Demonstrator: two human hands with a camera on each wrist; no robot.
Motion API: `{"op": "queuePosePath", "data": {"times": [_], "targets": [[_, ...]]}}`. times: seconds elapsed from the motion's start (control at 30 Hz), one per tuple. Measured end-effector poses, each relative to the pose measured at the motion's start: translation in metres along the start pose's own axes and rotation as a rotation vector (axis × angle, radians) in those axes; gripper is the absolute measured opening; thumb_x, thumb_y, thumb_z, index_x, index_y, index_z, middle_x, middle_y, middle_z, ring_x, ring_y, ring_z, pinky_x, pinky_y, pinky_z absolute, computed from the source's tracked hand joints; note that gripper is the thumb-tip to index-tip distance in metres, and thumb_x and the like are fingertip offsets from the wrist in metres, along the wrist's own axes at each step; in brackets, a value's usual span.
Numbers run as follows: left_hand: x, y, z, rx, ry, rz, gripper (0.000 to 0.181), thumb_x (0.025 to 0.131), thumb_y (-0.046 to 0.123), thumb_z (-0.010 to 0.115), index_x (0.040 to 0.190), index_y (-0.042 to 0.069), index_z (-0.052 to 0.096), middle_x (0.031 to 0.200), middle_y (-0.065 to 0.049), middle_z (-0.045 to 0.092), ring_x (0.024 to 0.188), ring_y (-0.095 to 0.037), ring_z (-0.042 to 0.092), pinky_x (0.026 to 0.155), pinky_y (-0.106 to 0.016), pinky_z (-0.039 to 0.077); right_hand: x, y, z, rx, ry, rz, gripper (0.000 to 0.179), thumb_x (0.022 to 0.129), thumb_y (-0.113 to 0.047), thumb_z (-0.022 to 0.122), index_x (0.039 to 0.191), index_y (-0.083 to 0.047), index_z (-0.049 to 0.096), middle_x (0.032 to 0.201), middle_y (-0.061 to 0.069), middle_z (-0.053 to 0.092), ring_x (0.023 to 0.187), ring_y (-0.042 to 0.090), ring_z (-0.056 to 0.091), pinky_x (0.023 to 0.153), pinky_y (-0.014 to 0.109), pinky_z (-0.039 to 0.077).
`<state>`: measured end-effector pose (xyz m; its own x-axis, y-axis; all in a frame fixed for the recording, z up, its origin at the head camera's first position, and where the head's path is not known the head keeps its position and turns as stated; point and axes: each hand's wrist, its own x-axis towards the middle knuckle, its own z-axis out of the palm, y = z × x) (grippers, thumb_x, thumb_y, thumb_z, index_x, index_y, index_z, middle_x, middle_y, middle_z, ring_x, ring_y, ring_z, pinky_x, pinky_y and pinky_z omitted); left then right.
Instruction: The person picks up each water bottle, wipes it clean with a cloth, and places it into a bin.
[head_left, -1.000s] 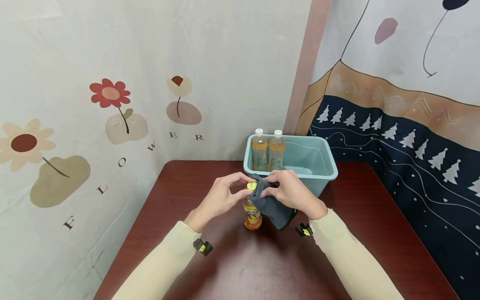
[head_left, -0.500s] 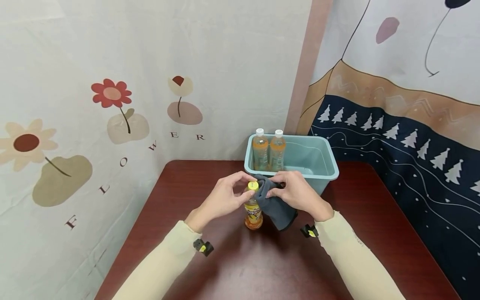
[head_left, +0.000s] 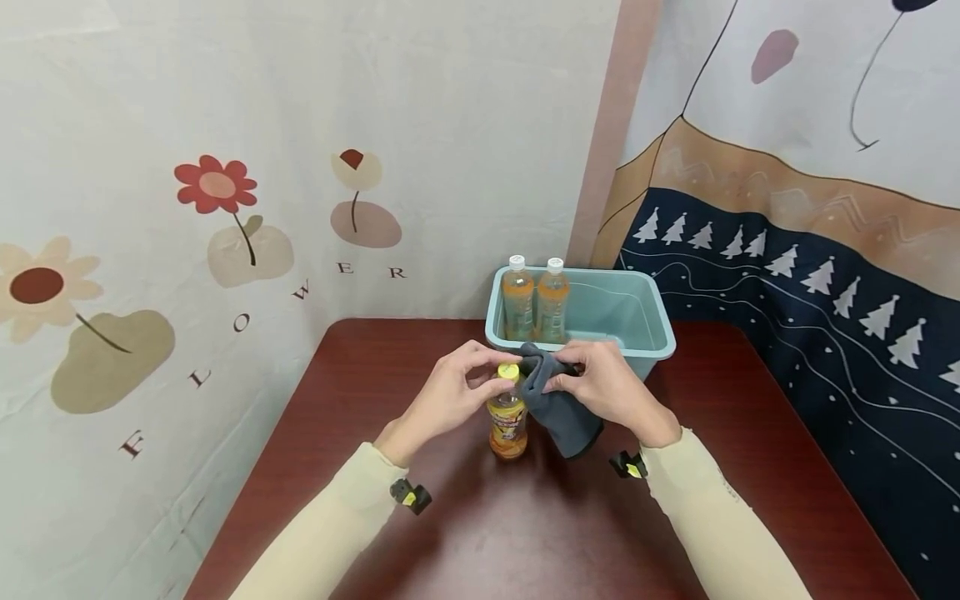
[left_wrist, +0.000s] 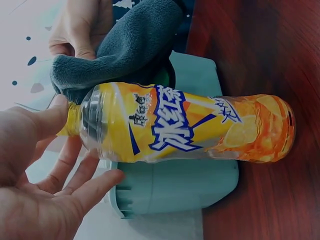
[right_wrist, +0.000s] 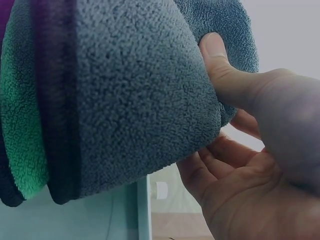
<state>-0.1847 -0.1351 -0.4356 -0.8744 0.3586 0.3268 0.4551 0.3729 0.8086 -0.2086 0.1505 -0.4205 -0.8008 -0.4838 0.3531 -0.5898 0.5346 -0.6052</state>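
A bottle of iced tea (head_left: 507,421) with a yellow cap and yellow label stands upright on the table. My left hand (head_left: 459,385) pinches its cap between thumb and fingers; in the left wrist view the thumb lies on the yellow cap (left_wrist: 73,120). Just right of the bottle, my right hand (head_left: 606,385) grips a folded dark grey cloth (head_left: 562,408), the thumb on one side and the fingers on the other. The cloth's upper end is close beside the bottle's neck, and its lower part hangs down. A green side of the cloth (right_wrist: 22,115) shows in the right wrist view.
Behind the hands stands a light blue plastic bin (head_left: 637,317) on the dark red table (head_left: 390,350). Two bottles with white caps, a left one (head_left: 518,304) and a right one (head_left: 552,307), stand in the bin's left end. Printed fabric walls (head_left: 450,125) border the table's far and right sides.
My right hand and the cloth have shifted slightly right, away from the bottle's cap, baring more of the bottle's neck. The left hand keeps its pinch on the cap.
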Motion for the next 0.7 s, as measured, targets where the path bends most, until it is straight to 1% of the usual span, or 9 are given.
{"op": "queuePosePath", "data": {"times": [0.1, 0.2, 0.27, 0.33, 0.43, 0.57, 0.6, 0.67, 0.7], "targets": [[0.0, 0.001, 0.0, 0.013, -0.005, -0.005, 0.042, 0.103, 0.014, 0.091, 0.144, 0.022, 0.084, 0.126, -0.004, 0.074, 0.127, -0.023, 0.074, 0.112, -0.051, 0.068, 0.0, 0.001, 0.002, -0.002, 0.006, -0.012, 0.033, 0.095, -0.014, 0.098, 0.127, -0.014, 0.091, 0.119, 0.004, 0.089, 0.107, 0.019, 0.078, 0.085, 0.029, 0.066], [0.0, 0.001, -0.001, 0.04, 0.002, -0.009, 0.042, 0.104, 0.015, 0.09, 0.145, 0.02, 0.081, 0.133, -0.004, 0.079, 0.132, -0.025, 0.077, 0.11, -0.048, 0.069, 0.0, 0.001, 0.004, 0.007, 0.016, -0.019, 0.033, 0.095, -0.013, 0.098, 0.128, -0.013, 0.091, 0.118, 0.004, 0.089, 0.106, 0.019, 0.078, 0.085, 0.03, 0.066], [0.001, 0.002, 0.0, 0.062, 0.012, -0.005, 0.041, 0.104, 0.015, 0.09, 0.144, 0.018, 0.078, 0.136, -0.004, 0.081, 0.133, -0.025, 0.079, 0.11, -0.049, 0.07, 0.001, -0.001, 0.006, 0.01, 0.024, -0.027, 0.034, 0.095, -0.013, 0.098, 0.129, -0.012, 0.091, 0.118, 0.004, 0.088, 0.106, 0.019, 0.078, 0.088, 0.033, 0.068], [0.002, 0.001, 0.0, 0.083, 0.023, -0.008, 0.037, 0.104, 0.016, 0.09, 0.139, 0.017, 0.077, 0.135, -0.003, 0.083, 0.132, -0.025, 0.08, 0.111, -0.051, 0.069, 0.002, -0.002, 0.008, 0.013, 0.032, -0.036, 0.036, 0.096, -0.012, 0.097, 0.13, -0.011, 0.09, 0.119, 0.004, 0.088, 0.107, 0.02, 0.08, 0.09, 0.036, 0.07], [0.003, -0.001, -0.001, 0.085, 0.028, -0.028, 0.032, 0.104, 0.016, 0.091, 0.134, 0.019, 0.078, 0.133, -0.002, 0.084, 0.13, -0.024, 0.081, 0.107, -0.049, 0.071, 0.004, -0.004, 0.012, 0.014, 0.038, -0.052, 0.038, 0.096, -0.013, 0.097, 0.132, -0.01, 0.089, 0.121, 0.005, 0.088, 0.109, 0.021, 0.081, 0.094, 0.04, 0.071], [0.003, -0.002, -0.002, 0.083, 0.029, -0.056, 0.029, 0.105, 0.018, 0.09, 0.132, 0.023, 0.081, 0.135, 0.001, 0.085, 0.131, -0.025, 0.08, 0.096, -0.037, 0.072, 0.007, -0.006, 0.019, 0.007, 0.038, -0.076, 0.04, 0.095, -0.013, 0.098, 0.134, -0.009, 0.088, 0.12, 0.006, 0.087, 0.106, 0.021, 0.08, 0.09, 0.038, 0.07], [0.003, -0.002, -0.003, 0.088, 0.03, -0.059, 0.029, 0.105, 0.018, 0.09, 0.132, 0.024, 0.082, 0.135, 0.002, 0.085, 0.13, -0.025, 0.08, 0.094, -0.036, 0.07, 0.008, -0.007, 0.02, 0.003, 0.035, -0.08, 0.041, 0.094, -0.013, 0.098, 0.134, -0.008, 0.088, 0.119, 0.005, 0.087, 0.106, 0.021, 0.08, 0.089, 0.038, 0.07], [0.004, -0.003, -0.003, 0.112, 0.033, -0.057, 0.029, 0.105, 0.019, 0.091, 0.132, 0.026, 0.083, 0.135, 0.003, 0.086, 0.131, -0.025, 0.08, 0.094, -0.033, 0.067, 0.009, -0.007, 0.022, -0.011, 0.021, -0.086, 0.041, 0.094, -0.013, 0.098, 0.133, -0.007, 0.088, 0.118, 0.006, 0.086, 0.104, 0.021, 0.079, 0.088, 0.036, 0.069], [0.004, -0.003, -0.004, 0.116, 0.032, -0.054, 0.029, 0.105, 0.019, 0.091, 0.132, 0.026, 0.083, 0.135, 0.004, 0.086, 0.131, -0.025, 0.08, 0.094, -0.034, 0.066, 0.009, -0.007, 0.023, -0.019, 0.011, -0.083, 0.04, 0.094, -0.013, 0.098, 0.133, -0.007, 0.088, 0.117, 0.006, 0.085, 0.104, 0.022, 0.079, 0.087, 0.036, 0.069]]}}
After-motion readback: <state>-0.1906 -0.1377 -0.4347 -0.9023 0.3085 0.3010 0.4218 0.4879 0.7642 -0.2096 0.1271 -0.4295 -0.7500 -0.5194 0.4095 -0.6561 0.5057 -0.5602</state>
